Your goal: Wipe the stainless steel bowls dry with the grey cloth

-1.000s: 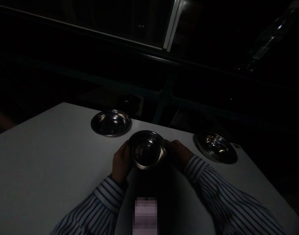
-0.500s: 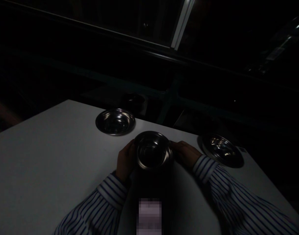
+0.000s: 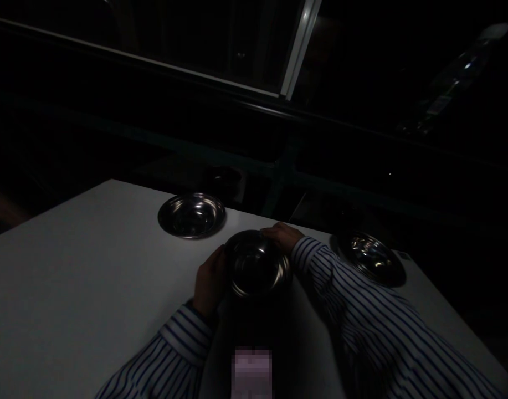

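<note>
White table [image 3: 112, 255]: I log left hand [image 3: 209, 281] gripping steel bowl [image 3: 257, 269] at nine o'clock, right hand [image 3: 283, 237] likewise at one; likely light, slippery; favour rim.

Very dim overall, the background sinking almost to black — only a pale window frame [image 3: 297, 55] and faint glints on a bottle [image 3: 453, 83] stand out. The white counter [image 3: 91, 277] reads dull grey, with deep shadow below the middle bowl [image 3: 257, 267], whose steel carries thin curved highlights. Blocky pixelation covers a bottom-centre patch [image 3: 252, 374]; a brownish shape [image 3: 4, 206] at far left is blurred.
</note>
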Action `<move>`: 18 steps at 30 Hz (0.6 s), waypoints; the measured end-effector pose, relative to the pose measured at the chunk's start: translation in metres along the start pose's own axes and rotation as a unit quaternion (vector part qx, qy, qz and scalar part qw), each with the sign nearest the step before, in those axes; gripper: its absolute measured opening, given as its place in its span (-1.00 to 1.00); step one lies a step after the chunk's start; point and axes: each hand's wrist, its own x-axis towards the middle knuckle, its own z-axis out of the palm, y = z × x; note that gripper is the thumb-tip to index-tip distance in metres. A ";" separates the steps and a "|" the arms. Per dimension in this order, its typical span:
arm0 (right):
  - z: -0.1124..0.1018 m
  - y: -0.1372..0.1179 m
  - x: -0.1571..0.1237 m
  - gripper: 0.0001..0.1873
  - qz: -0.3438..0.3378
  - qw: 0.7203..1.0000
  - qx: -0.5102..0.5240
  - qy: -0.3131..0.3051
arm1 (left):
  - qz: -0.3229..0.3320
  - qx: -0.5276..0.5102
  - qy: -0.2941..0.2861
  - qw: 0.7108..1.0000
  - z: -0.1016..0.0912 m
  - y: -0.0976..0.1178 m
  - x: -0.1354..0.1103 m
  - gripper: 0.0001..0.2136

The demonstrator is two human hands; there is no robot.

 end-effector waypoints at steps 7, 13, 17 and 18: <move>-0.001 0.010 -0.026 -0.57 -0.014 1.000 -0.011 0.000 | 0.005 -0.030 -0.024 0.999 0.000 0.002 0.000 -0.64; 0.000 -0.006 0.029 -0.64 -0.046 0.996 -0.070 -0.009 | 0.008 -0.010 -0.028 1.000 -0.001 -0.001 0.002 -0.62; 0.003 -0.011 0.034 -0.62 -0.058 0.992 -0.110 -0.016 | -0.007 0.007 -0.008 1.000 0.000 -0.003 0.002 -0.62; 0.003 -0.009 0.029 -0.61 -0.054 0.991 -0.119 -0.017 | -0.006 0.007 -0.005 1.000 0.000 -0.004 0.002 -0.62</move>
